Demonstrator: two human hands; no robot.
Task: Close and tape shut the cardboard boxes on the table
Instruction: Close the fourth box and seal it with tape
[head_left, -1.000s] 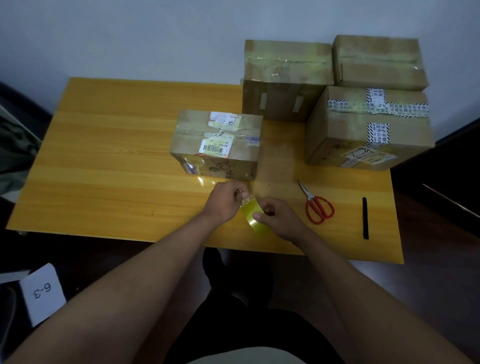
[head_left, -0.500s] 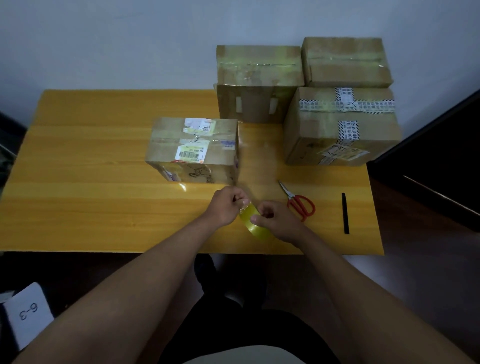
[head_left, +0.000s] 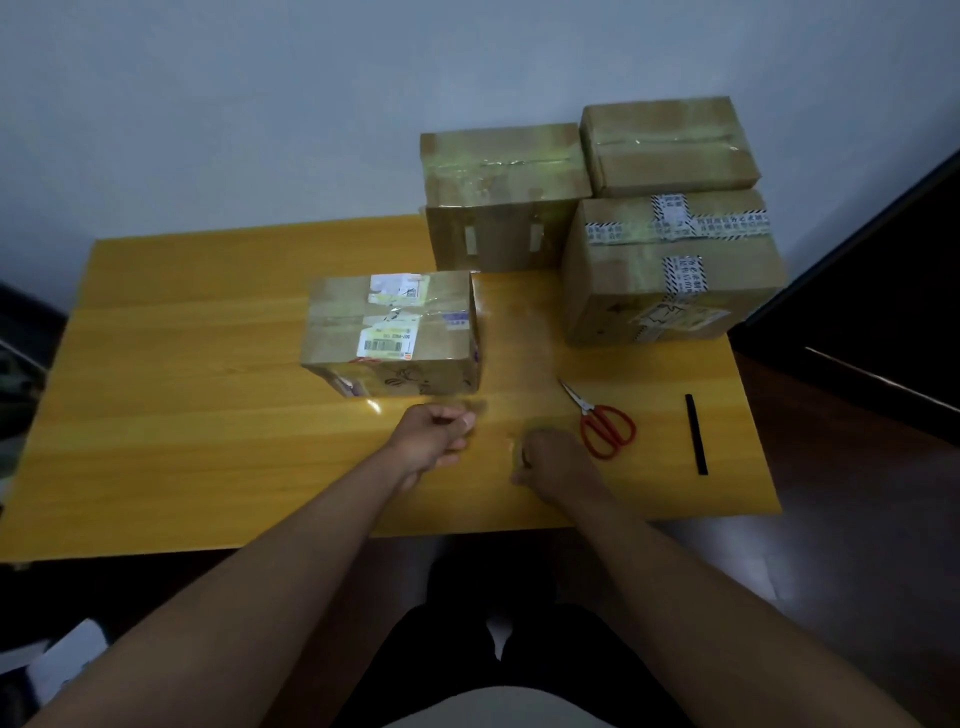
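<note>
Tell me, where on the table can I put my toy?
The left half of the table is bare, left of the labelled box. The right side is crowded: stacked boxes, scissors, a black strip and both hands.

view: single head-worn wide-angle camera | facing: forward and steeply down over the yellow wooden table (head_left: 208, 374) | range: forearms fill the lower frame, both hands near centre, stacked brown cardboard boxes (head_left: 670, 270) at the far right against the pale wall (head_left: 260, 104) | overlap: none, only one view
</note>
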